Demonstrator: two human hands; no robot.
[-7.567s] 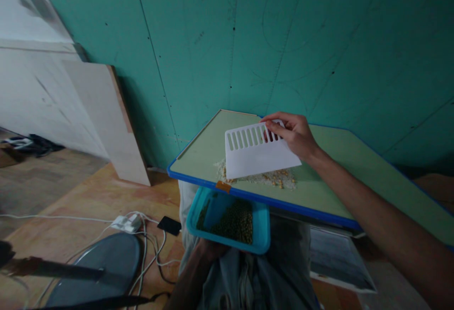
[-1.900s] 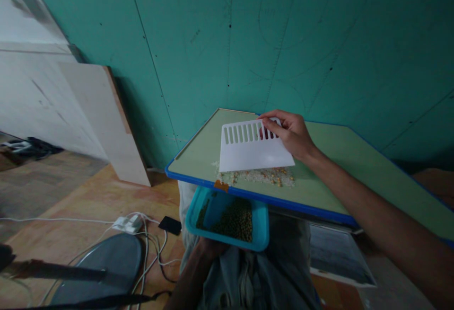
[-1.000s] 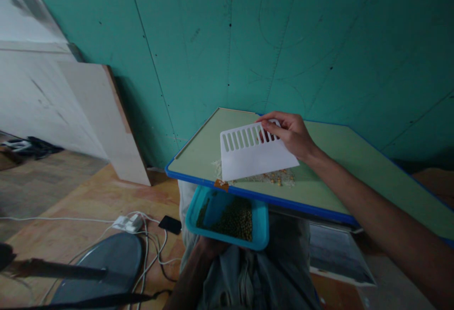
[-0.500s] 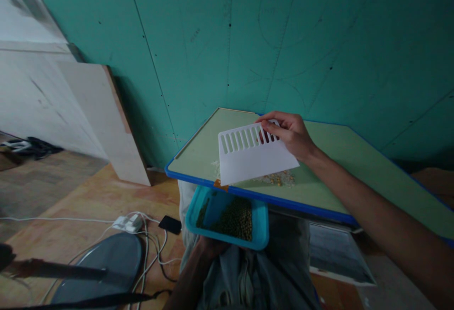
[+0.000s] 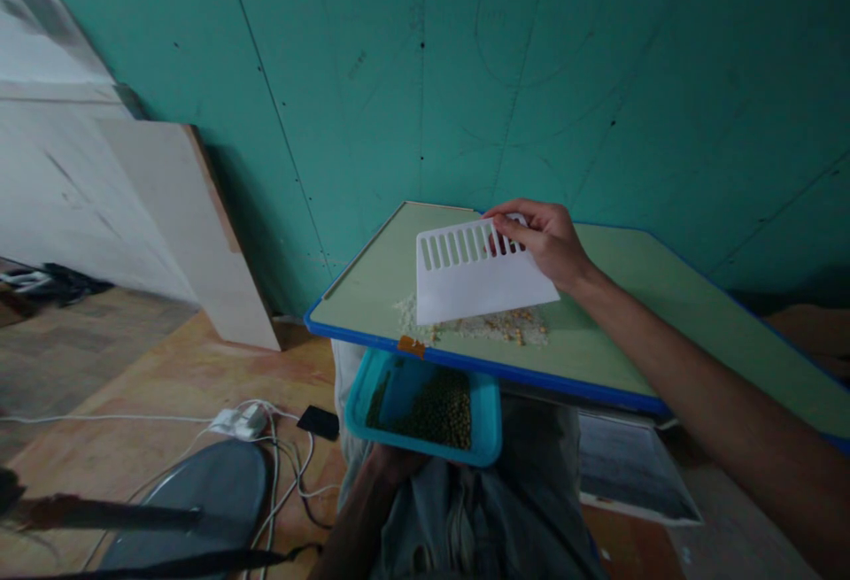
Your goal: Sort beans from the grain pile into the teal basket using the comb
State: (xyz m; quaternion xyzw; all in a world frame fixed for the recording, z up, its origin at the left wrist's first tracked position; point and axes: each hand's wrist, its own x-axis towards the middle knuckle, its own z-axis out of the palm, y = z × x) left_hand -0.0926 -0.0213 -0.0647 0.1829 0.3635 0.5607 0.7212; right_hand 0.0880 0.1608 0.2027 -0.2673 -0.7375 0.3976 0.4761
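My right hand (image 5: 545,240) grips the top right of a white slotted plastic scraper (image 5: 475,279), whose lower edge rests on a green table with a blue rim (image 5: 617,359). A strip of pale and yellow grains (image 5: 488,326) lies just in front of the scraper, near the table's front edge. Below that edge a turquoise tray (image 5: 488,438) holds green beans (image 5: 442,409). My left hand (image 5: 391,463) is under the tray's near side, holding it up over my lap; its fingers are hidden.
A teal wall (image 5: 425,75) stands right behind the table. A board (image 5: 199,235) leans on it at left. On the wooden floor lie a white power strip (image 5: 239,421) with cables, a black phone (image 5: 317,421) and a grey round object (image 5: 192,500).
The scraper's lower edge has drawn back from the table's front rim, and more of the grain strip shows in front of it. The tray has stayed under the edge.
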